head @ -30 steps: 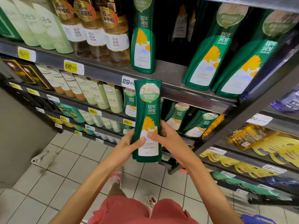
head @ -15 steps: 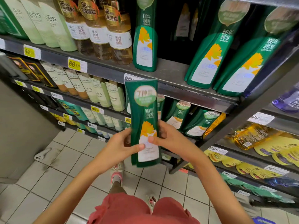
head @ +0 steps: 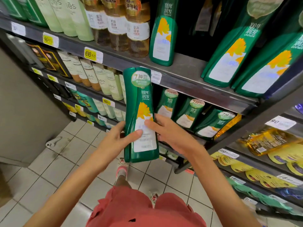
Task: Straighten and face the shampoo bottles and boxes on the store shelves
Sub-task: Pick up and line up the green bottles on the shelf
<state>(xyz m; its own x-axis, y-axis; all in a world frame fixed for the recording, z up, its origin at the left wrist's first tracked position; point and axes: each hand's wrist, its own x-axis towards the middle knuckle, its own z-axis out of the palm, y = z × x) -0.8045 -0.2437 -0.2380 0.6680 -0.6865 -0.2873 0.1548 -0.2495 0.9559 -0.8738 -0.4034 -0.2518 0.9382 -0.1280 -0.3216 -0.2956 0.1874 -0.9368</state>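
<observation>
A tall green shampoo bottle pack [head: 141, 102] with a yellow flower label hangs upright in front of the shelves, label facing me. My left hand [head: 118, 138] grips its lower left side, thumb across the white label. My right hand [head: 168, 131] holds its right edge, thumb on the label. Matching green bottles [head: 190, 115] lean on the shelf behind it. One more green bottle [head: 162, 35] stands upright on the upper shelf [head: 188, 76], and two larger ones [head: 232, 51] lean at the right.
Amber bottles [head: 121, 28] and pale green bottles [head: 68, 15] fill the upper shelf at left. Yellow pouches [head: 268, 141] lie on the right-hand shelves. Price tags [head: 93, 54] line the shelf edges. Tiled floor [head: 62, 161] and a grey wall lie to the left.
The green bottle pack has tilted slightly with its top toward the left, then come back closer to upright, staying in both hands. The view has shifted a little toward the shelves.
</observation>
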